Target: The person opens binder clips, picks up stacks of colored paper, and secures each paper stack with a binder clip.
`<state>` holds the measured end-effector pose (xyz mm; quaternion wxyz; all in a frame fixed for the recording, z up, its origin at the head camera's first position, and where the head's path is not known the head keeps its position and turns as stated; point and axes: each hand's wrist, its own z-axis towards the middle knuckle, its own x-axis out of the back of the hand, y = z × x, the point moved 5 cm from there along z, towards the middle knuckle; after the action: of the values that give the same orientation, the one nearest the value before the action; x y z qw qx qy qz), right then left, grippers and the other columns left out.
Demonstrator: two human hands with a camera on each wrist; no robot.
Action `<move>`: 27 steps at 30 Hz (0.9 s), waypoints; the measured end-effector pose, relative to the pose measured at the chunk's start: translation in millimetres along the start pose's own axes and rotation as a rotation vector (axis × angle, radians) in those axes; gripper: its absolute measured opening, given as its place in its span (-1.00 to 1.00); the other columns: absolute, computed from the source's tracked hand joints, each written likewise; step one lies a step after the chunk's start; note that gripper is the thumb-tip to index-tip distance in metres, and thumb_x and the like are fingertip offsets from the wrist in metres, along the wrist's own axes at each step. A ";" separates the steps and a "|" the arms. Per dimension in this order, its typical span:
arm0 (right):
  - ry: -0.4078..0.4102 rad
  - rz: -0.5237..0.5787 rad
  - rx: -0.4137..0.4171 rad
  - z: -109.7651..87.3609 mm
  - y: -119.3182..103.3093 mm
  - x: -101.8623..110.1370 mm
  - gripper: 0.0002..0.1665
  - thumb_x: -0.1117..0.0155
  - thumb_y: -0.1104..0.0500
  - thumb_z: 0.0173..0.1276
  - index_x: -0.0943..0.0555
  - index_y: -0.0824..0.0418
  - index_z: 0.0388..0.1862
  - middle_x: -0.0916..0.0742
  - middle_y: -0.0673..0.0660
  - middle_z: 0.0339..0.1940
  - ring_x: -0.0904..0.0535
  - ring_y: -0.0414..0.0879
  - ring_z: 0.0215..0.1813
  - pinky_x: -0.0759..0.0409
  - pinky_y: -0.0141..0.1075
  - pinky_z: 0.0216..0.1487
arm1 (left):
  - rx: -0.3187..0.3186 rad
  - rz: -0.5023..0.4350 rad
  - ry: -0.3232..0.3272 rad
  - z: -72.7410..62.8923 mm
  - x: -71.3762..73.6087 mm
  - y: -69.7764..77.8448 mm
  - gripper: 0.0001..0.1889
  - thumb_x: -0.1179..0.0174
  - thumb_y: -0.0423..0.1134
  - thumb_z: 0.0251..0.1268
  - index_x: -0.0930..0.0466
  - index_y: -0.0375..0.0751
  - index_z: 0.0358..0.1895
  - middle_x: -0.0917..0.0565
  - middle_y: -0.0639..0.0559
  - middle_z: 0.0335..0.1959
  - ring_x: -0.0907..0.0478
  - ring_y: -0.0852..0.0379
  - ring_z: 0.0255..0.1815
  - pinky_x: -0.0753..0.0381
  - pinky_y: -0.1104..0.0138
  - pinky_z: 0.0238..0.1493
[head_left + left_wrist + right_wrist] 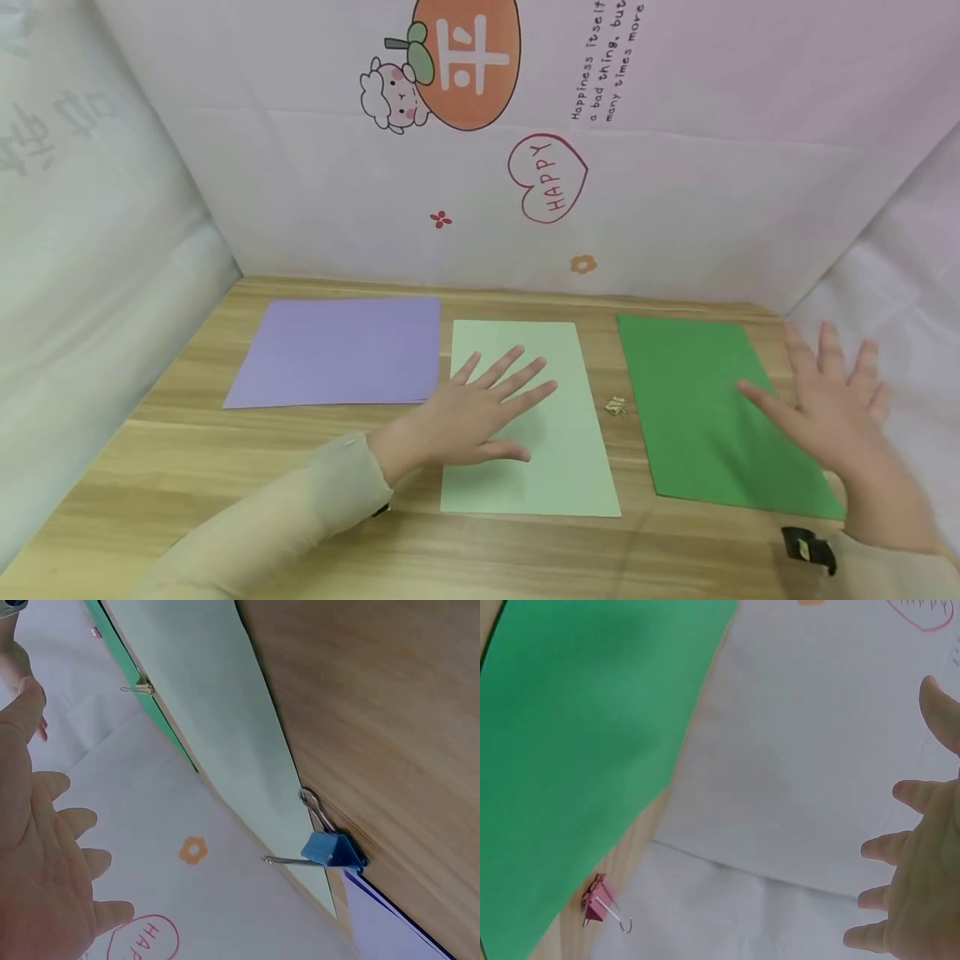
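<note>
My left hand (474,410) is over the pale green paper (566,475), palm down, with its fingers straight and spread. Above the right side of the dark green paper (693,417), my right hand (836,408) has its fingers spread too, and nothing is in it. A small gold binder clip (615,406) lies between these two papers. In the left wrist view, a blue binder clip (330,849) sits between the pale green and purple papers; the left hand hides it in the head view. The right wrist view shows a pink binder clip (598,901) beside the dark green paper.
Purple paper (345,354) lies at the left on the wooden table (172,467), its edges showing more than one sheet. A white printed cloth (300,200) hangs behind the table, and more white cloth (82,275) hangs at the sides.
</note>
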<state>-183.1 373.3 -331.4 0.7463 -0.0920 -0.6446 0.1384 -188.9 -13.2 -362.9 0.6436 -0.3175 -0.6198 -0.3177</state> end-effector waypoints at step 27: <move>0.061 0.109 -0.020 -3.3 66.4 7.6 -0.03 0.04 -0.04 0.57 0.24 0.58 0.52 0.09 0.76 0.43 0.28 0.66 0.48 0.41 0.46 0.43 | -0.185 0.084 -0.120 66.9 -19.1 57.6 -0.11 0.16 0.44 0.37 0.29 0.23 0.63 0.18 0.20 0.67 0.33 0.08 0.68 -0.08 -0.14 0.56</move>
<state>-184.6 438.6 -345.7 0.7561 -0.1387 -0.6167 0.1698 -183.1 75.2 -380.9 0.5859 -0.4196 -0.6115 -0.3266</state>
